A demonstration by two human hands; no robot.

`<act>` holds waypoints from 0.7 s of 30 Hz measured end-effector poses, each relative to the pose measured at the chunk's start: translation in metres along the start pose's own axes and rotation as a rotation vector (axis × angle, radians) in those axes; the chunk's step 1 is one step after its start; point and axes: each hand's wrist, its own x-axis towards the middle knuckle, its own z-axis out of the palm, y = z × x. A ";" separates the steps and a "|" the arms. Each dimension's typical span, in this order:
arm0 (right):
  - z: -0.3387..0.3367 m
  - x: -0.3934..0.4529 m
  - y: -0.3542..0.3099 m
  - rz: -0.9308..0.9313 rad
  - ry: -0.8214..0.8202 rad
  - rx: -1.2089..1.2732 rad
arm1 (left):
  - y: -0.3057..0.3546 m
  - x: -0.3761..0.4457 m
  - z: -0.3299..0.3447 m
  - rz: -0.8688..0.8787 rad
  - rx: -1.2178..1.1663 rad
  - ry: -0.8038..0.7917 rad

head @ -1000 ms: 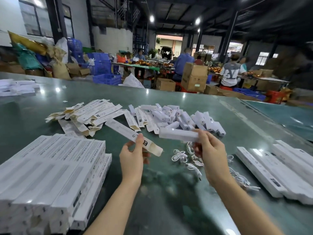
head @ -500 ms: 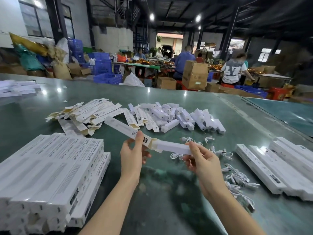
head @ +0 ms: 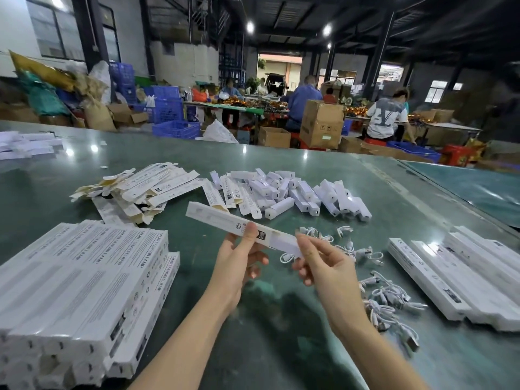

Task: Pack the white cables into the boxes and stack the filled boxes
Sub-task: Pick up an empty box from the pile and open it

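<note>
My left hand [head: 239,266] holds a long thin white box [head: 225,220] up over the table, thumb on top and fingers curled under it. The box runs from near my hands up and away to the left, so its far end points to the back left. A white inner piece [head: 284,243] sticks out of the near end of the box. My right hand [head: 326,266] pinches the end of that piece with thumb and first finger, and the other fingers are loosely bent.

The table [head: 281,347] is dark green, smooth and shiny, with lamp spots shining on it. Close on my left sits a neat stack of long white boxes [head: 84,277] with grey print, two layers high. On my right lie little white cables [head: 385,294], each one coiled up, in a loose trail. Past them is a flat row of long white boxes [head: 464,277].

Farther off on the table there is a messy heap of flat unfolded boxes [head: 140,187], white with tan insides, and beside it a pile of short white blocks [head: 304,192].

Behind the table the room is big and dim with a dark roof and round lights. I see blue crates [head: 174,128], brown cardboard boxes [head: 320,125] and people working at far tables
</note>
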 end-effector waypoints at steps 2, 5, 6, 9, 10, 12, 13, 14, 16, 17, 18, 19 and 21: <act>0.004 -0.002 0.001 -0.048 -0.036 -0.084 | 0.002 0.000 -0.001 -0.038 -0.046 -0.004; 0.007 -0.005 0.006 -0.212 0.032 -0.236 | 0.004 0.001 -0.004 -0.065 -0.107 -0.007; 0.006 -0.006 0.007 -0.285 0.050 -0.295 | 0.005 0.000 -0.005 -0.068 -0.110 -0.011; 0.003 -0.006 0.012 -0.453 0.053 -0.499 | 0.004 -0.001 -0.004 -0.071 -0.078 -0.034; 0.003 -0.007 0.014 -0.472 0.050 -0.548 | 0.004 -0.001 -0.003 -0.070 -0.065 -0.046; 0.006 -0.008 0.016 -0.470 0.037 -0.635 | 0.003 -0.002 -0.002 -0.064 -0.034 -0.071; 0.007 -0.008 0.016 -0.453 0.023 -0.697 | 0.003 -0.002 -0.001 -0.060 -0.008 -0.088; 0.008 -0.008 0.017 -0.429 -0.001 -0.761 | 0.003 -0.003 0.000 -0.053 0.023 -0.109; 0.008 -0.008 0.019 -0.375 -0.073 -0.867 | 0.002 -0.005 0.001 -0.037 0.085 -0.148; 0.008 -0.008 0.020 -0.366 -0.096 -0.908 | 0.001 -0.006 0.002 -0.031 0.117 -0.166; 0.007 -0.007 0.021 -0.369 -0.106 -0.941 | 0.000 -0.006 0.003 -0.025 0.147 -0.185; 0.006 -0.007 0.023 -0.374 -0.112 -0.964 | -0.001 -0.006 0.004 -0.022 0.170 -0.200; 0.005 -0.006 0.023 -0.369 -0.129 -0.998 | -0.001 -0.005 0.004 -0.026 0.184 -0.206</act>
